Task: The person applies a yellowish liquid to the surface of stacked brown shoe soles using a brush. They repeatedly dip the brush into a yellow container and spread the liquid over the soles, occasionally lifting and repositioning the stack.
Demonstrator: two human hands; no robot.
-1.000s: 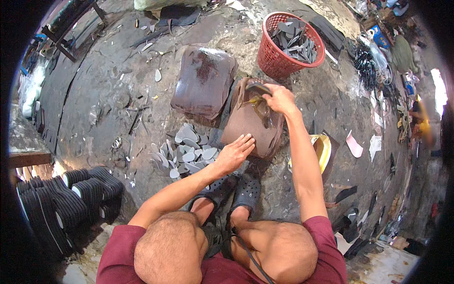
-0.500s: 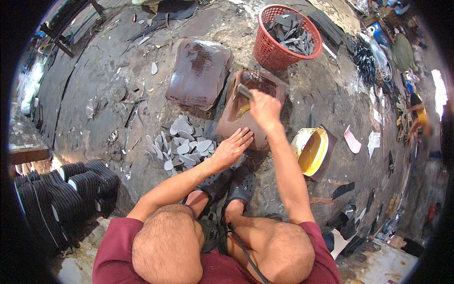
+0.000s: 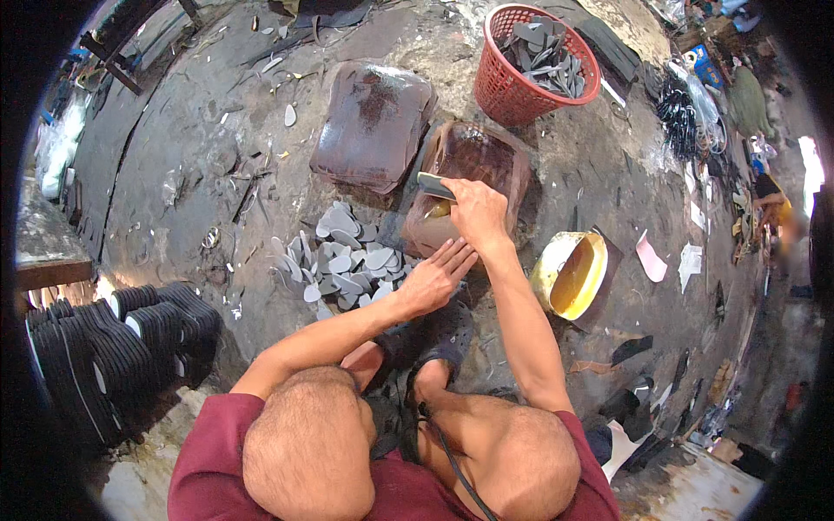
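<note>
The right hand (image 3: 476, 211) is closed around a dark-handled brush (image 3: 434, 186), holding it over the near edge of a brown, glue-stained rectangular board (image 3: 473, 161) that lies just ahead of it. The left hand (image 3: 433, 280) lies open and flat, fingers spread, its fingertips touching the board's near corner, just below the right hand. To the left of the left hand sits a heap of small grey sole-shaped cut pieces (image 3: 339, 260). To the right of the right forearm stands a yellow tub of amber glue (image 3: 569, 274). Beyond the board, well past the right hand, a red plastic basket (image 3: 532, 65) holds more grey pieces. Judging by the large heap beside the hand, much gluing seems left, and no piece lies clearly on the board yet.
</note>
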